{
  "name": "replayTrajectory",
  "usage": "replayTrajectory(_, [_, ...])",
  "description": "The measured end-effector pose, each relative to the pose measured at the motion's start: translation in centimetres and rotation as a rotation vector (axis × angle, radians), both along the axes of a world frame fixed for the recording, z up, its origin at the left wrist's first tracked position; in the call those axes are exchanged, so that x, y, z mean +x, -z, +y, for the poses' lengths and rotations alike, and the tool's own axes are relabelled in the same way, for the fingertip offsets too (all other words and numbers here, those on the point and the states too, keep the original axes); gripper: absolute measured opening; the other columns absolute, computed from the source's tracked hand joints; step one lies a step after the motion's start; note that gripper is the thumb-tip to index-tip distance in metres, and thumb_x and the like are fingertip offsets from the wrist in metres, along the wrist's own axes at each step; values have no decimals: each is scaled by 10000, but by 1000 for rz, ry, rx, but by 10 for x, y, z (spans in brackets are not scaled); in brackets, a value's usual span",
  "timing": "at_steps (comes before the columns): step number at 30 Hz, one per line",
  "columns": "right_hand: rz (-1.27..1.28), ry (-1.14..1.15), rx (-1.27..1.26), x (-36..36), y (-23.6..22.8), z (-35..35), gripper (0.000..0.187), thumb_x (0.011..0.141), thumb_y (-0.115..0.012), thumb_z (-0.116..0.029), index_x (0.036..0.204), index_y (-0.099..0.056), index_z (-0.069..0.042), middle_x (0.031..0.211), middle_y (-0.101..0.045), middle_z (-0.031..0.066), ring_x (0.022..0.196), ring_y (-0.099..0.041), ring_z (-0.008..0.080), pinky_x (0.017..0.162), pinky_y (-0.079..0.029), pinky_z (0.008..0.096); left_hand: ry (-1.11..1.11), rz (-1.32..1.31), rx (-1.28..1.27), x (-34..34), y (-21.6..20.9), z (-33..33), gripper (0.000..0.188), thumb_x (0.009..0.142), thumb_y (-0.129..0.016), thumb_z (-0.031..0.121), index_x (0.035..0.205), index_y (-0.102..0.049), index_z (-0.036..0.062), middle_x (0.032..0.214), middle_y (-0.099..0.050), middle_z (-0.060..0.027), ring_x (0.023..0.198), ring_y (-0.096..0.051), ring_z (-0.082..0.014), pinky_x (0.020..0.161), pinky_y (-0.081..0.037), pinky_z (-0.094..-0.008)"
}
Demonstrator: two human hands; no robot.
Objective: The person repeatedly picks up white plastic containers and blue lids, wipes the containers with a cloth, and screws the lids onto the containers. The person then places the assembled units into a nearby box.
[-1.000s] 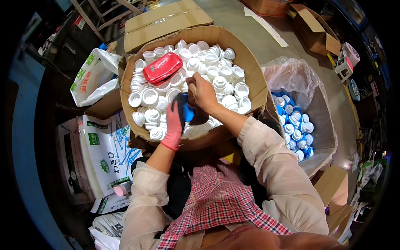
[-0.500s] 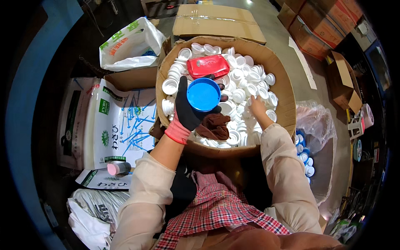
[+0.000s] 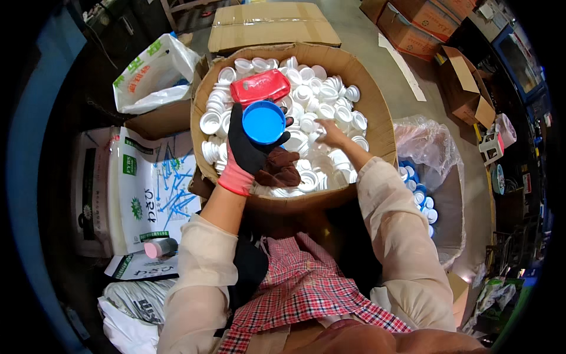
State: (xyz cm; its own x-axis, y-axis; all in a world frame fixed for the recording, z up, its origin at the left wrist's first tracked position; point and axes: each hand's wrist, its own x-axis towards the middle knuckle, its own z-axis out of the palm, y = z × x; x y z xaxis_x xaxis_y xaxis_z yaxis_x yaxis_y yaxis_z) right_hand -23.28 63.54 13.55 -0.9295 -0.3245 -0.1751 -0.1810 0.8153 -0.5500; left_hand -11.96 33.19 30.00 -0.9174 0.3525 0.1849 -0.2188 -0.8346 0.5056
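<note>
My left hand (image 3: 252, 154), in a black glove with a pink cuff, grips a blue round plastic lid (image 3: 263, 123), its hollow inside facing up. Below it is a large cardboard box (image 3: 377, 112) full of white plastic caps (image 3: 345, 115). My bare right hand (image 3: 333, 134) is low over these caps, fingers pointing left and closed on a white cap; its fingertips are partly lost among the white pieces. A red pouch (image 3: 260, 87) lies on the caps beyond the lid. Dark brown cloth (image 3: 279, 168) lies beside my left wrist.
At right, a plastic-lined box (image 3: 451, 215) holds blue and white caps (image 3: 425, 206). A white plastic bag (image 3: 156, 76) stands at far left, above printed white sheeting (image 3: 159, 189) with a pink-capped bottle (image 3: 160, 248). Behind lies a closed carton (image 3: 274, 26); an open carton (image 3: 466, 82) stands far right.
The whole view has shifted, so the box sits further left. My right hand has come closer to my left hand, its fingers turned leftward. The blue lid stays in my left hand.
</note>
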Motion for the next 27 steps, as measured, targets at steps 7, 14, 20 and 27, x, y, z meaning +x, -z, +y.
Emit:
replayTrajectory(7, [40, -63, 366, 7, 32, -31, 562, 655, -783, -132, 1198, -640, -154, 1111, -669, 192, 1063, -631, 394, 927, -509, 463, -14, 14, -37, -7, 3, -6, 592, 1045, -405, 431, 1448, -279, 16, 1381, -498, -266, 1265, -535, -415, 973, -525, -513])
replayTrajectory(14, [132, 194, -63, 13, -64, -9, 347, 785, -650, -133, 1115, -628, -28, 1031, -680, 216, 988, -664, 360, 824, -517, 441, 76, 130, -43, -3, 14, 5, 724, 996, -406, 573, 1454, -319, 19, 1363, -519, -278, 1243, -546, -439, 963, -508, -533])
replayTrajectory(20, [-70, 22, -844, 87, -169, -47, 561, 784, -657, -45, 1320, -493, -65, 1305, -554, 112, 1118, -601, 291, 860, -556, 375, 285, -248, 63, 15, 2, 32, 810, 964, -379, 662, 1430, -414, 0, 1299, -573, -257, 1132, -623, -412, 847, -568, -514])
replayTrajectory(27, [-384, -183, -1013, 124, -207, -39, 782, 757, -793, -66, 1450, -434, -110, 1442, -414, 108, 1136, -588, 239, 847, -563, 343, 61, -117, -148, 26, -4, 25, 604, 1034, -391, 480, 1351, -461, -30, 1270, -600, -193, 1086, -648, -281, 889, -563, -417])
